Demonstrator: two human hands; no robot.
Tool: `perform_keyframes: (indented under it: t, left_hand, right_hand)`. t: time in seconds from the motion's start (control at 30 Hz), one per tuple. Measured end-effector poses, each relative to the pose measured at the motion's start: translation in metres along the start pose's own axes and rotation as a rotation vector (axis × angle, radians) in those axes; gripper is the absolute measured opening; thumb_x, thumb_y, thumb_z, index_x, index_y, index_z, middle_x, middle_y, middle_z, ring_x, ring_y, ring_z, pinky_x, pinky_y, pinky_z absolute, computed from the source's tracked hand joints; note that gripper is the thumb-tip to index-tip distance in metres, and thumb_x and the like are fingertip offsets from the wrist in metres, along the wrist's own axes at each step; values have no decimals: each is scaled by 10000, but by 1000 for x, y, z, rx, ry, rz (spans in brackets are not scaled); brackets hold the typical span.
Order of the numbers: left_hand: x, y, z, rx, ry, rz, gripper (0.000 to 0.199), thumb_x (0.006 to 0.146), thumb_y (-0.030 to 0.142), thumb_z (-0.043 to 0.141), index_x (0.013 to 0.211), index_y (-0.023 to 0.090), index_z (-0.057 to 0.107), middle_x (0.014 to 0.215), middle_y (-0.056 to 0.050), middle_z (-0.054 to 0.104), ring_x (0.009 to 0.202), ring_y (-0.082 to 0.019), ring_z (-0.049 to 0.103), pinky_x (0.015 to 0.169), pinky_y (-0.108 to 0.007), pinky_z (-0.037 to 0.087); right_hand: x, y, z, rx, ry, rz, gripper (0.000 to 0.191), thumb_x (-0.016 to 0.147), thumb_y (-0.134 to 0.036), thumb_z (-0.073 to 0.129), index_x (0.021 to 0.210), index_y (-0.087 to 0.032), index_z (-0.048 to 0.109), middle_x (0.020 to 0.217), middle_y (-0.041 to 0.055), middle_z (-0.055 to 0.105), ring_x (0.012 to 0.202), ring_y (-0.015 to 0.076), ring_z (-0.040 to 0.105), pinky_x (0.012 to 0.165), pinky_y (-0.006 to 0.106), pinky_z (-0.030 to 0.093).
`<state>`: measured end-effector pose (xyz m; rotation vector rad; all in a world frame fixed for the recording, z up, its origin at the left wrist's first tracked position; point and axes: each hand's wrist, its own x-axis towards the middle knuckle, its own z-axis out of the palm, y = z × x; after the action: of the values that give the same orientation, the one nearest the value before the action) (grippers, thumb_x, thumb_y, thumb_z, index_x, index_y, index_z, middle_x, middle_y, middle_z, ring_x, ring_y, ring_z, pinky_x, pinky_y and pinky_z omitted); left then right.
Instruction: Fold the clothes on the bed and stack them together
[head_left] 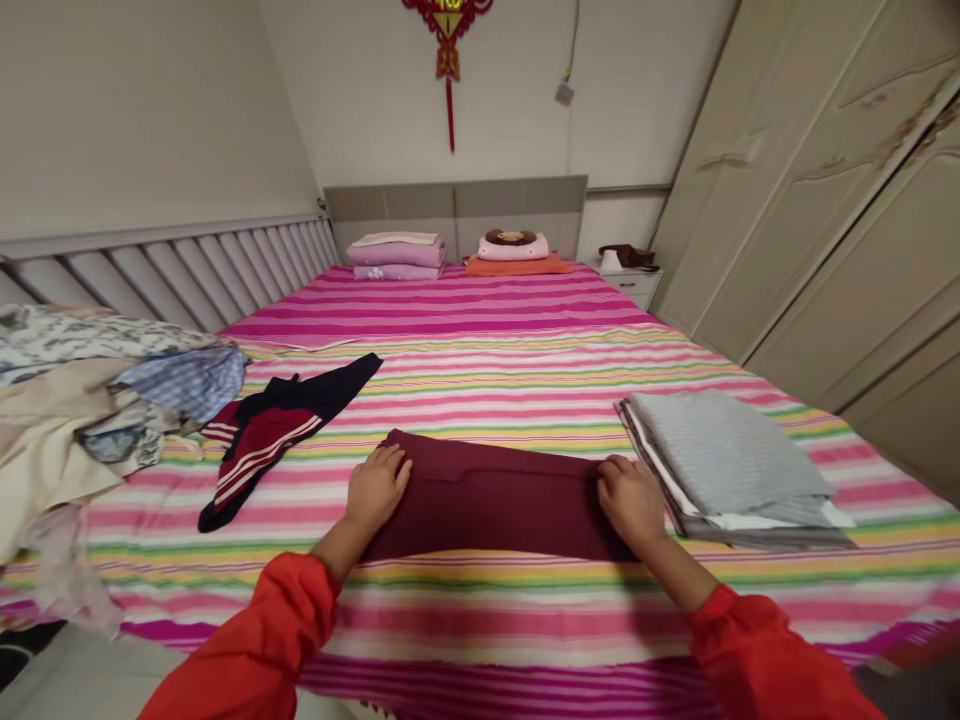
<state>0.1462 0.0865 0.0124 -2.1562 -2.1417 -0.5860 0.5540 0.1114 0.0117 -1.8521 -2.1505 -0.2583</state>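
A maroon folded garment [495,510] lies flat in a wide strip on the striped bed sheet, with a fold line along its upper part. My left hand [379,488] is closed on its left end, fingers bent over the cloth near the far corner. At the opposite end, my right hand [632,500] grips the right edge with curled fingers. Both thumbs are partly hidden. Just right of my right hand sits a stack of folded clothes [735,455], grey striped on top. A navy and maroon garment with white stripes [274,435] lies crumpled to the left.
A loose heap of clothes [82,390] covers the bed's left side beside a slatted rail [172,265]. Folded lilac bedding [397,255] and an orange folded cloth [517,265] rest by the headboard [517,205]. A wardrobe [817,210] stands on the right, near a nightstand [634,285].
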Motion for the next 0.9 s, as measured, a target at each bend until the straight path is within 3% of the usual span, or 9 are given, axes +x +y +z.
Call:
perform_keyframes:
  t: [0.17,0.23,0.3,0.37,0.47,0.53,0.63,0.73,0.9]
  left_hand:
    - [28,63,27,-111,-89,132,486,976,330,264,1357,177,524,1420,-76,550,1325,-173,480,1117,-343,374]
    - [36,81,48,-116,-139,166,478,974,347,296,1401,239,479,1483,-31,483,1396,-167,384,1149,-366,325]
    - [40,81,63,-103,-178,138,472,963,374,336,1410,292,465,1498,-17,461,1425,-204,336,1165,-455,282]
    - [41,63,67,-79,-198,49,464,951,377,365,1392,300,486,1488,-40,474,1421,-258,342,1153,-554,249]
    - [42,16,55,-45,-179,-120,441,936,322,385,1343,253,537,1466,-93,496,1397,-307,371,1133,-624,212]
    - [47,-15,41,-39,-144,-211,420,937,297,374,1305,225,563,1437,-113,525,1375,-300,401,1129,-594,242]
    - [64,-48,26,-52,-94,-326,413,946,309,345,1254,168,582,1353,-155,586,1286,-279,499,1067,-472,374]
    - [82,-63,23,-93,-96,-394,378,894,380,467,1127,136,636,1161,-164,680,1098,-280,621,917,-386,478]
    - [96,-66,28,-203,-179,-382,182,625,297,752,701,184,633,658,-3,666,689,-206,657,656,-283,503]
  right_hand:
    - [9,-89,7,222,21,-134,447,984,-340,357,1343,-166,557,1453,117,507,1348,280,421,1073,447,329]
    - [16,-115,13,242,-43,-181,477,994,-379,335,1429,-233,466,1523,64,422,1426,278,309,1122,515,252]
    - [20,-117,19,202,-123,-141,487,993,-411,337,1444,-266,447,1546,35,381,1455,297,243,1139,575,184]
    - [21,-97,28,123,-209,-13,492,986,-431,344,1436,-272,461,1545,31,381,1458,330,223,1132,622,150]
    - [13,-50,42,19,-281,170,503,985,-426,322,1450,-274,440,1543,35,385,1447,342,245,1113,648,168]
    - [5,-29,50,-10,-260,196,508,991,-410,285,1461,-273,419,1544,34,383,1445,321,257,1110,637,185]
    - [-1,-21,54,-23,-209,184,513,995,-397,247,1445,-254,447,1533,52,404,1434,301,285,1108,614,205]
    - [-1,-27,54,-24,-192,193,513,997,-399,243,1430,-246,470,1519,57,427,1417,296,317,1108,595,214]
    - [0,-28,55,-7,-184,201,510,999,-407,243,1427,-248,472,1519,43,429,1405,283,336,1110,571,220]
